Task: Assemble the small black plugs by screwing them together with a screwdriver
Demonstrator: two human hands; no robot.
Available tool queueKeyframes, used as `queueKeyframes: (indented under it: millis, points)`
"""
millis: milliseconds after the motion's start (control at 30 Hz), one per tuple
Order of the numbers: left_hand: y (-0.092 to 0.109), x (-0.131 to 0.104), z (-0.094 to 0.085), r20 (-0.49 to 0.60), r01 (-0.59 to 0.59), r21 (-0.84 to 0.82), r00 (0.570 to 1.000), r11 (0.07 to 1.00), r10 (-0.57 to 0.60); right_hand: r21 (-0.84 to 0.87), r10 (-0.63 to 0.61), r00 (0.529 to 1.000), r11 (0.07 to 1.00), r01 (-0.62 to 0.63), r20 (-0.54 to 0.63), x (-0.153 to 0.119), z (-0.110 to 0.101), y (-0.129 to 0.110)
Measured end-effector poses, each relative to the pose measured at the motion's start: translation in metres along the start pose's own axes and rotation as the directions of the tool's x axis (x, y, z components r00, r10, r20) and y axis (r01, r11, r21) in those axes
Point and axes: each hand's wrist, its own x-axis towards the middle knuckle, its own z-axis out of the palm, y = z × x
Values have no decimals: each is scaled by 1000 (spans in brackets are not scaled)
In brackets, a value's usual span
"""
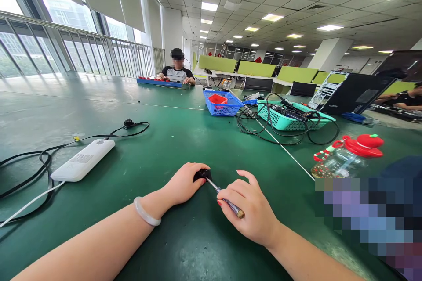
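Observation:
Near the middle of the green table [171, 145], my left hand [184, 183] is closed around a small black part [202, 174], whose exact kind I cannot make out. My right hand [249, 210] grips a screwdriver [227, 202] by its handle, with thumb and fingers pinched on it and one finger raised. The screwdriver is tilted, its metal shaft reaching up and left so that the tip meets the black part. Most of that part is covered by my left fingers.
A white power bank [84, 160] with cables lies at left, a small black camera-like device [128, 123] beyond it. A blue basket [224, 107], a teal basket [283, 122] with cables and a red-lidded bottle [349, 160] stand right. A person [178, 72] sits at the far end.

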Motion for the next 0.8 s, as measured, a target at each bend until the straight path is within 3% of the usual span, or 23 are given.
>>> queueKeyframes:
  millis: [800]
  points:
    - [1, 0, -1, 2, -8, 10, 1000, 1000, 8, 18, 14, 1000, 1000, -14, 15, 1, -1, 0]
